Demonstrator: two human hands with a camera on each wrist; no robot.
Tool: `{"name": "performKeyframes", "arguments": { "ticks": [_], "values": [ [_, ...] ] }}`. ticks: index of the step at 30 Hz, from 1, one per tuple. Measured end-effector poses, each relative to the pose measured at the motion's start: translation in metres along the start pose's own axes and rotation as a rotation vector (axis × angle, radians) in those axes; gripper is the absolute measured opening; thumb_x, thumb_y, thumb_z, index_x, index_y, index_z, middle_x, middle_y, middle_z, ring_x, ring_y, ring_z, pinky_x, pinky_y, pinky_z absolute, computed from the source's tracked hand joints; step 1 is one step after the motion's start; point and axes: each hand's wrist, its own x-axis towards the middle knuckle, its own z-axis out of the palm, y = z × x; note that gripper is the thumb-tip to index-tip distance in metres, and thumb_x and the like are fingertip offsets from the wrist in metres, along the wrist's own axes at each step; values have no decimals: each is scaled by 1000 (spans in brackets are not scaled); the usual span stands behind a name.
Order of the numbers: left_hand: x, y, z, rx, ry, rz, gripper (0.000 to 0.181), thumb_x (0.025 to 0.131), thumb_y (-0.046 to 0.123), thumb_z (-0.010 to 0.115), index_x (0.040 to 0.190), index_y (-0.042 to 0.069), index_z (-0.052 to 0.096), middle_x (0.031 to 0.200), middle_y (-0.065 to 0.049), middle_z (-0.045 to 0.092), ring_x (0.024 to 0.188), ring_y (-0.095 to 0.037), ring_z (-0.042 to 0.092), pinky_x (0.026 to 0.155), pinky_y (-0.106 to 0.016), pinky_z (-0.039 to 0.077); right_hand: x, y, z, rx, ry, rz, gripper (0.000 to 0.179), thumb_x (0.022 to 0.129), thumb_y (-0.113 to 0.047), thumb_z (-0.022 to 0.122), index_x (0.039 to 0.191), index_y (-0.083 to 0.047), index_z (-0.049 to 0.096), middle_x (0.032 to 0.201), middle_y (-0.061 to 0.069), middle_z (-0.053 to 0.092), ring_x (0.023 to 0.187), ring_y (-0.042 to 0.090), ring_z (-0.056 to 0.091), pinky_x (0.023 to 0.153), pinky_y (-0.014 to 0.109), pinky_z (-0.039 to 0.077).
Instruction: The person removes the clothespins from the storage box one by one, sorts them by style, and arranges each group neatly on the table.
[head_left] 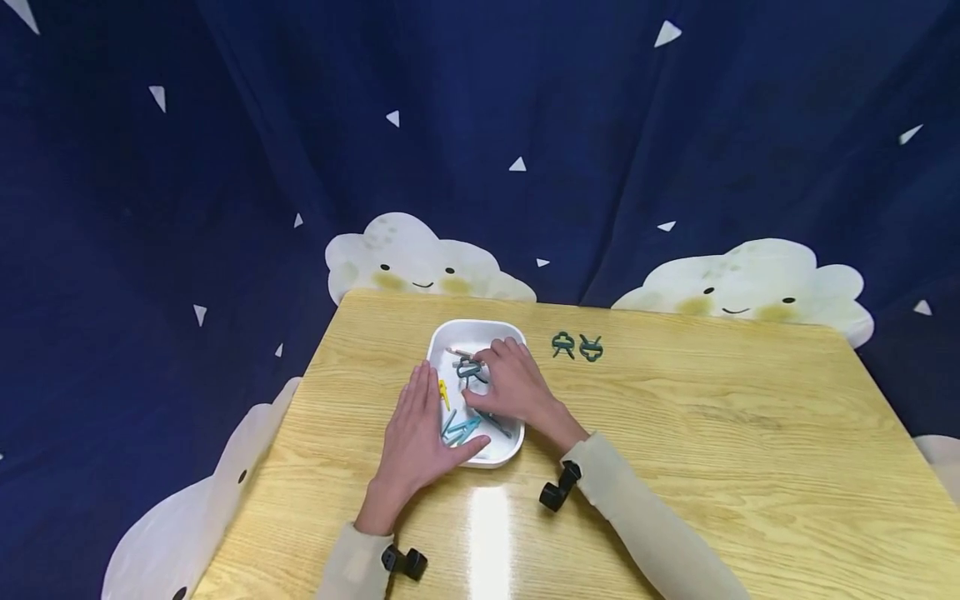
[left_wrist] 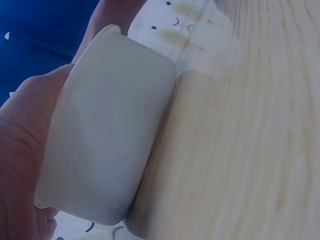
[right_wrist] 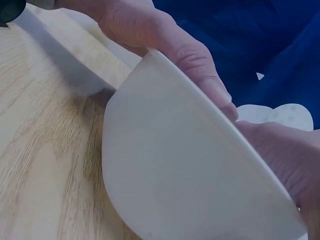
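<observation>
A white tray (head_left: 480,457) holds several small items: a yellow clip-like piece (head_left: 444,393), light blue sticks (head_left: 461,429) shaped like clothespin legs, and dark green clips (head_left: 470,370). My left hand (head_left: 415,433) rests along the left rim, fingers straight, thumb stretched over the near end. My right hand (head_left: 513,385) reaches in over the right rim, its fingertips right at the dark green clip and its thumb apart from them. In the left wrist view, the tray's outer wall (left_wrist: 110,130) hides its contents. The right wrist view shows my right thumb (right_wrist: 200,70) over the rim.
Two dark green clips, a left one (head_left: 563,344) and a right one (head_left: 591,348), lie beside each other on the wooden table (head_left: 712,433), right of the tray's far end. Behind the table's far edge hangs a dark blue curtain (head_left: 465,108) with cloud prints.
</observation>
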Motion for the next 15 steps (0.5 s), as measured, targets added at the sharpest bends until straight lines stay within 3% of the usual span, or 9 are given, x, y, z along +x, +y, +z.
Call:
{"name": "performKeyframes", "arguments": {
  "ticks": [8,15],
  "values": [
    [0,-2,1,-4,13,3,136,77,92,58,164,-6,18,174,-19,12,162,-30,10,129,-46,20,-6,14,-7,21,75,12,65,81,-58,73,118,-5,73,101,6,62,97,26,53,80,39,46],
    [0,-2,0,-12,30,14,136,76,90,60,163,-7,20,172,-22,16,161,-33,13,128,-48,23,-9,30,-17,21,135,35,64,81,-57,74,117,-5,73,100,8,63,94,28,54,82,41,46]
  ]
}}
